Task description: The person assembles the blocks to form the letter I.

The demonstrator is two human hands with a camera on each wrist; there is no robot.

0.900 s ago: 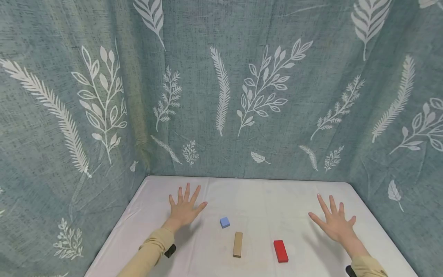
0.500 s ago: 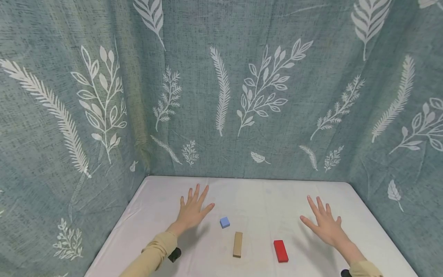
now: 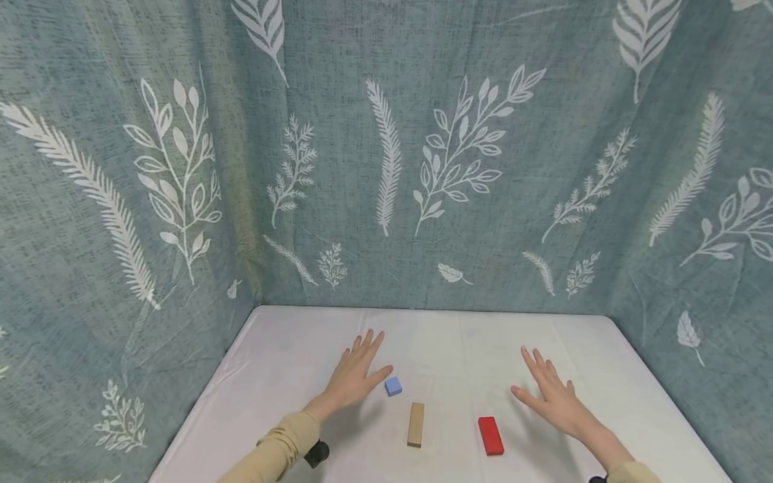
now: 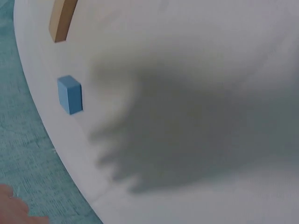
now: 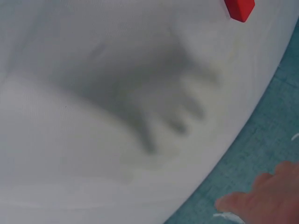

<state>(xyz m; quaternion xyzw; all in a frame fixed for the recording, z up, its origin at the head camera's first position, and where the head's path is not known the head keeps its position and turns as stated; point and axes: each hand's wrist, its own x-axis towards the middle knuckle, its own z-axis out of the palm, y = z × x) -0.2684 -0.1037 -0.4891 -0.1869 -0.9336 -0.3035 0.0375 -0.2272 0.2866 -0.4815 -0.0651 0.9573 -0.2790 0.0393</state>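
Observation:
Fingers spread and holding nothing, my left hand (image 3: 353,376) hovers over the table's left half, its thumb tip beside a small blue cube (image 3: 393,386) in the head view. My right hand (image 3: 555,400) is likewise raised over the right half, with nothing in it. A tan rectangular block (image 3: 415,424) lies near the middle. To its right is a red rectangular block (image 3: 491,436), nearest to the right hand. In the left wrist view the blue cube (image 4: 70,94) and one end of the tan block (image 4: 61,21) show. The red block's end (image 5: 240,9) appears in the right wrist view.
A white-covered table (image 3: 447,349) lies under both hands, which cast soft shadows on it. Behind it and at both sides hangs a blue-green curtain (image 3: 350,168) with white leaf prints. A dark wrist device (image 3: 317,453) sits at the left cuff.
Both hands have moved inward, the left one rightward toward the blue cube and the right one leftward toward the red block. The blocks lie where they were.

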